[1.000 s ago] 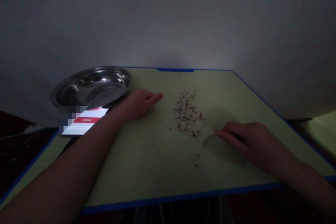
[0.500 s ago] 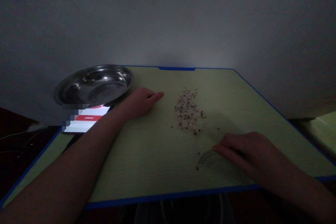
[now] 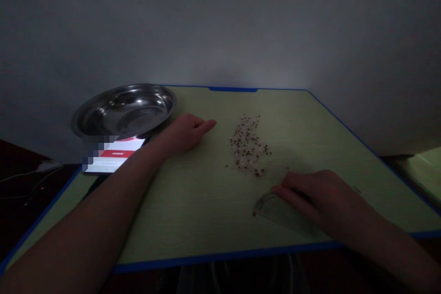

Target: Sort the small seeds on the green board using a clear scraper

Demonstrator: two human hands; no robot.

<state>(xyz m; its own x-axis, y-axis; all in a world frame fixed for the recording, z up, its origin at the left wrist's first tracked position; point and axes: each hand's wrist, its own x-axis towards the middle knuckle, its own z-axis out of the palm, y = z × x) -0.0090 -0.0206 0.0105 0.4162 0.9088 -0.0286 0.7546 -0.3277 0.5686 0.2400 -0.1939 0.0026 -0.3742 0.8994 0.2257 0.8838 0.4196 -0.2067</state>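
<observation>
1. My right hand point(image 3: 320, 193) has its grip pinched narrow, thumb against fingers, on a clear half-round piece point(image 3: 284, 213). It looks like thin plastic, marked like a protractor; I cannot tell whether it lies flat or sits tilted.
2. My left hand point(image 3: 188, 132) is curled in on the desk point(image 3: 193, 220), thumb pointing toward the grains. I see nothing in that grip, though its palm side is hidden.
3. The grain patch point(image 3: 248, 147), pale bits with dark ones scattered through, lies on the desk between my hands, touching neither.
4. What is done, as I judge it: most of the grains sit together in one loose, curved patch.
5. What is left undone: the pale and dark bits are mixed throughout, so I see no sorted heap. The patch is spread out, with ragged edges.
6. There are strays too. One dark grain point(image 3: 254, 214) is at the left end of my clear piece, just touching it or right beside it; another speck point(image 3: 226, 166) lies left of the patch.
7. The metal basin point(image 3: 99, 115) stands beyond my left forearm, well apart from the grains, with a lit screen point(image 3: 117, 161) just in front of it.
</observation>
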